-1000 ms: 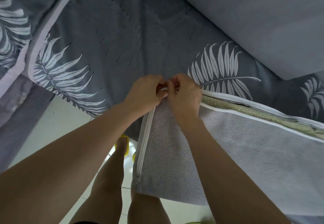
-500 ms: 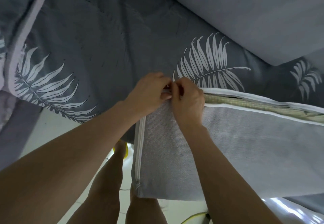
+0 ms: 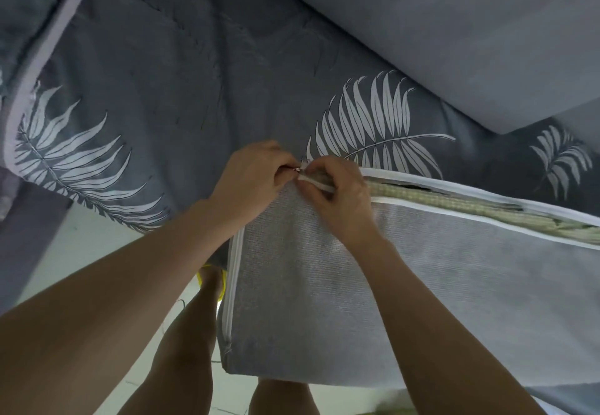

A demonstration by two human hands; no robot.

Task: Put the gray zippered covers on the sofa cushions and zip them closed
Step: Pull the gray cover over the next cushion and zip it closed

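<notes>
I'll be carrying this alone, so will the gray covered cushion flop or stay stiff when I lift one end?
Probably fairly stiff: the gray covered cushion juts past the quilt edge with a straight, unsagging near edge. Its ribbed surface likely grips well. With the long side unzipped, the green woven insert might slide out if tipped.

The zipper pull [image 3: 297,170] is almost fully covered by the fingertips of the left hand [image 3: 256,180] and the right hand [image 3: 341,200]. Its shape is too small to tell. The gray cover [image 3: 324,301] and the green cushion [image 3: 454,201] inside it run off the right edge. A yellow sandal [image 3: 223,284] is mostly hidden behind a leg [image 3: 194,333] and the cover.
</notes>
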